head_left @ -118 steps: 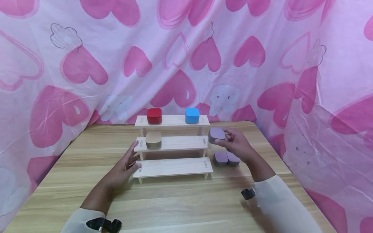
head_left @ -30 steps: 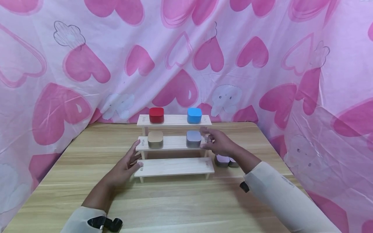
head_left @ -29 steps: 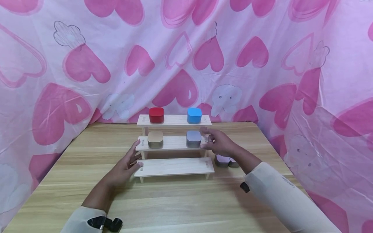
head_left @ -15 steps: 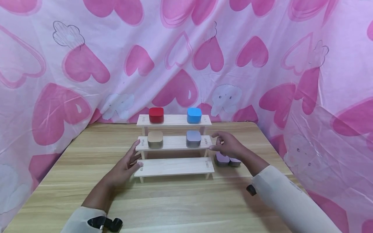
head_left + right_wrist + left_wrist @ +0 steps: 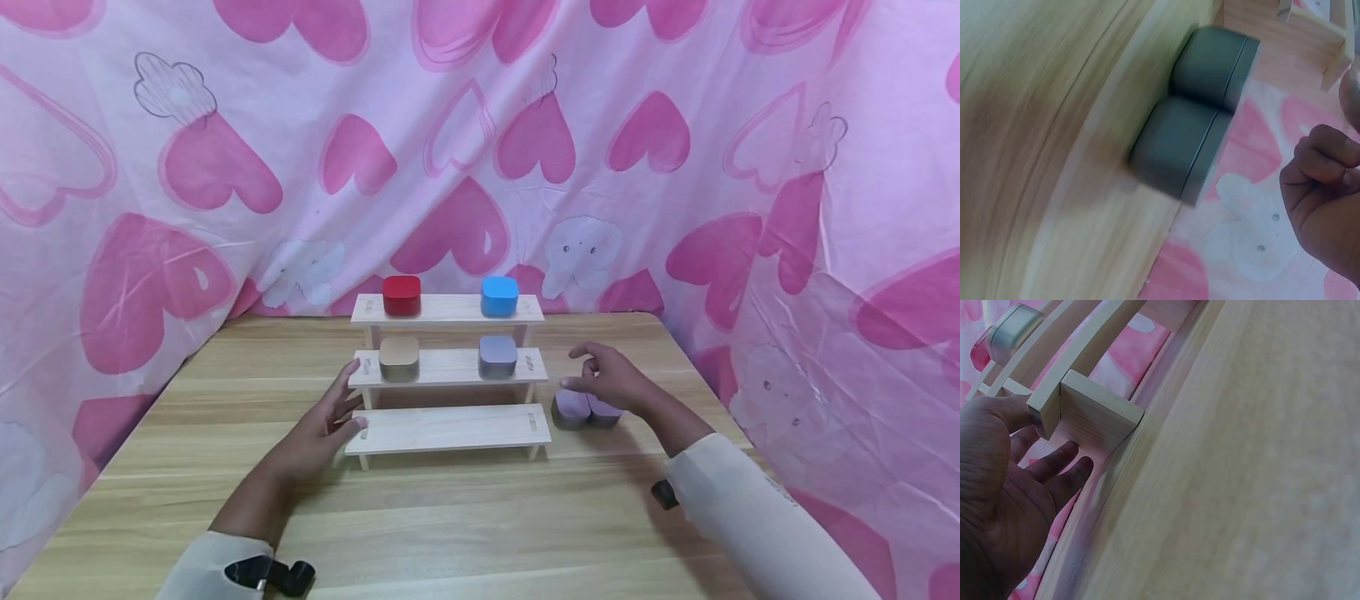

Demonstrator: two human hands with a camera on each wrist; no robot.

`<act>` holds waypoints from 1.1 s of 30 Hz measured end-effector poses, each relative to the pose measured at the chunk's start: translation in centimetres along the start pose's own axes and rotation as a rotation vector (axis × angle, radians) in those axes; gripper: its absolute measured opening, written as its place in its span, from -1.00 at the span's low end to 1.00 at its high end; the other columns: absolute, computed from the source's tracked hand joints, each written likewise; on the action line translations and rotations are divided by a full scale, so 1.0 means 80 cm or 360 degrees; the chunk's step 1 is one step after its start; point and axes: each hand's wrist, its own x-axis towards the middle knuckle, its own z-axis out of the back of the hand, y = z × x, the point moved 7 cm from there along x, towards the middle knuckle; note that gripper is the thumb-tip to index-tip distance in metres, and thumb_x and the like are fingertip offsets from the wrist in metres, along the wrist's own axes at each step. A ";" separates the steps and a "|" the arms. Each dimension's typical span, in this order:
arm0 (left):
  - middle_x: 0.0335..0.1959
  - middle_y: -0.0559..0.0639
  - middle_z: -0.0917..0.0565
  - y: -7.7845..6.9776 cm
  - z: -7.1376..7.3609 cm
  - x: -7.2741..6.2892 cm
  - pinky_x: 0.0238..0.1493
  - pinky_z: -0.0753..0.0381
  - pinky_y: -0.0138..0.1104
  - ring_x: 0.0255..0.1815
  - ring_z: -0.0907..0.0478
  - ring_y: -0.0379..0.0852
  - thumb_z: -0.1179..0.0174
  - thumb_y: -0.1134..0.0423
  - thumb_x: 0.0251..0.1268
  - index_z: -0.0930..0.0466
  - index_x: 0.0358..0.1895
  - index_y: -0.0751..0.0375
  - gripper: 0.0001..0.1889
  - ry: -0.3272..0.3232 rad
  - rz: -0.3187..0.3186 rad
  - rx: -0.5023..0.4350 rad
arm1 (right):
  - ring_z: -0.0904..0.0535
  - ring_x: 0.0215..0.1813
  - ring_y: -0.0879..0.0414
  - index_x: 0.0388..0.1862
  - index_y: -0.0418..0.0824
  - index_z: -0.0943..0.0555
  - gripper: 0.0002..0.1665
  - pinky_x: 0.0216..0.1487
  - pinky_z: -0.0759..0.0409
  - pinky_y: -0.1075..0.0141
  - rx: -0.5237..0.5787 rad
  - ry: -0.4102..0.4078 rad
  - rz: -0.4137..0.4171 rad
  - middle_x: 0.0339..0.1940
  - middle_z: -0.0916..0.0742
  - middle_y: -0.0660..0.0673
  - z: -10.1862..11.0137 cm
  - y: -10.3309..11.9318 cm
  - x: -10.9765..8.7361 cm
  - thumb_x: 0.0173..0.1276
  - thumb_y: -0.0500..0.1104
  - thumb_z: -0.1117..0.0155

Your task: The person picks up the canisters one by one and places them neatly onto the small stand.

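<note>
In the head view, my left hand (image 5: 315, 433) touches the left end of a three-step wooden shelf (image 5: 450, 429). Its thumb lies at the lowest board, its index finger at the middle one; the other fingers hang loosely in the left wrist view. My right hand (image 5: 611, 379) hovers with loosely bent fingers, holding nothing, just above two purple rounded-square tins (image 5: 572, 408) standing side by side on the table. On the middle board sit a beige tin (image 5: 399, 358) and a lilac tin (image 5: 497, 357). A red tin (image 5: 401, 296) and a blue tin (image 5: 499, 296) occupy the top board.
The wooden table (image 5: 480, 533) runs back to a pink heart-patterned cloth (image 5: 442, 125), which also hangs along both sides. Black wrist cameras (image 5: 270, 577) are strapped at the sleeves.
My right hand has put the lilac tin on the middle board's right side and let go. It has since drawn back right, over the two purple tins. My left hand stays put.
</note>
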 end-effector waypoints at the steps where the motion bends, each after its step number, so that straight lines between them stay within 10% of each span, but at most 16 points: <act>1: 0.85 0.31 0.11 0.000 0.000 0.000 0.62 -0.28 0.39 0.75 -0.15 0.50 -0.16 0.09 0.74 0.38 0.78 -0.60 -0.04 0.0001 -0.0001 -0.0003 | -0.42 -0.41 0.10 0.49 -0.28 -0.48 -0.21 -0.45 -0.45 0.31 -0.0009 0.0006 0.0016 -0.40 -0.58 -0.08 0.001 -0.003 -0.001 0.45 0.00 -0.58; 33: 0.84 0.37 0.11 0.001 0.000 0.000 0.64 -0.23 0.40 0.75 -0.15 0.51 -0.16 0.07 0.74 0.39 0.77 -0.61 -0.04 0.0002 0.0004 0.0003 | -0.51 -0.27 0.03 0.61 -0.36 -0.37 0.09 -0.30 -0.55 0.24 -0.0026 0.0195 -0.0116 -0.35 -0.58 -0.11 0.015 -0.101 -0.044 0.22 -0.09 -0.72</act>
